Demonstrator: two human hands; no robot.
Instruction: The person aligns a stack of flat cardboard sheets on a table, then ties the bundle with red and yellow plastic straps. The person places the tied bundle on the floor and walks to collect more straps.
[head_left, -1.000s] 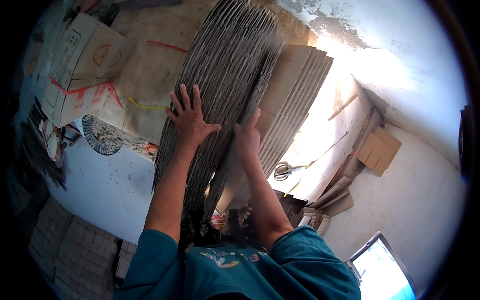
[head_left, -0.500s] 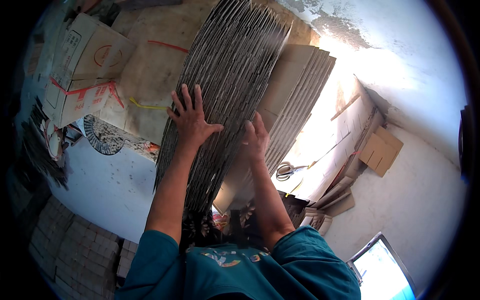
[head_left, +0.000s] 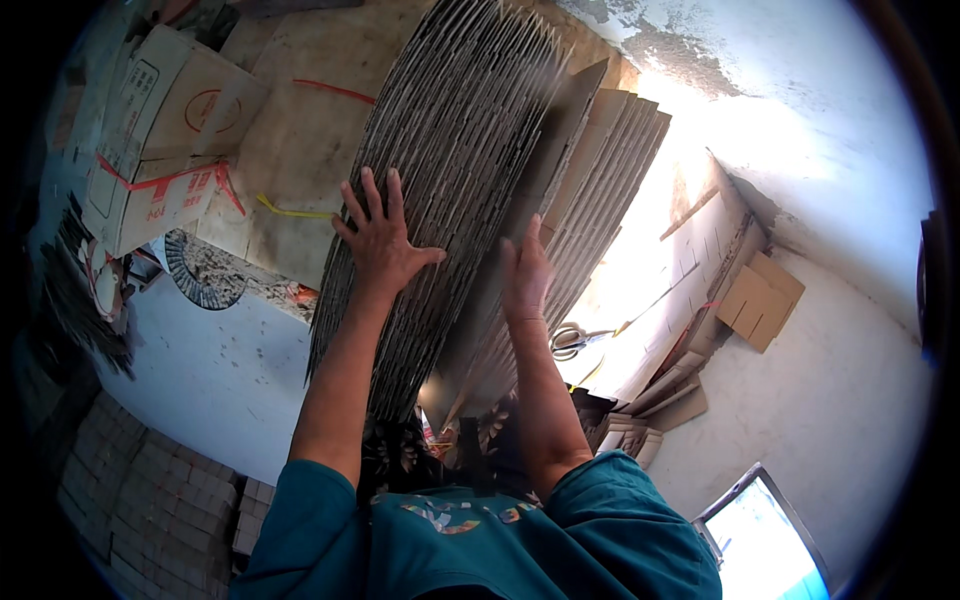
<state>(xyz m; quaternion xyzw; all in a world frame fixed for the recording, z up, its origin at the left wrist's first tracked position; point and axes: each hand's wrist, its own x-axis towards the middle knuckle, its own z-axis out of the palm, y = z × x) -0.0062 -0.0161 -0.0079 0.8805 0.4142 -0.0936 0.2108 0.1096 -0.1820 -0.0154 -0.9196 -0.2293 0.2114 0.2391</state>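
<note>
A thick row of upright folded cardboard sheets [head_left: 450, 140] stands before me, edges toward me. My left hand [head_left: 382, 240] lies spread across these edges, with its thumb out to the right. At the row's right side, one cardboard sheet [head_left: 562, 150] stands tilted apart from it and is blurred in its lower part. My right hand [head_left: 527, 278] is at this sheet's near edge, its fingers stretched up and its thumb apart from them; a firm grip does not show. Just right of it leans a smaller stack of brown cardboard sheets [head_left: 622, 165].
Scissors [head_left: 570, 342] lie to the right on a bright surface. A carton [head_left: 180, 140] with red strap is at the far left, near a yellow strip [head_left: 292, 210]. Bundled stacks [head_left: 150, 490] stand lower left; a lit screen [head_left: 770, 540] is lower right.
A sheet at the right side of the row has swung rightward, away from the row. My right hand has shifted slightly right with its fingers straighter. My left hand stays in place.
</note>
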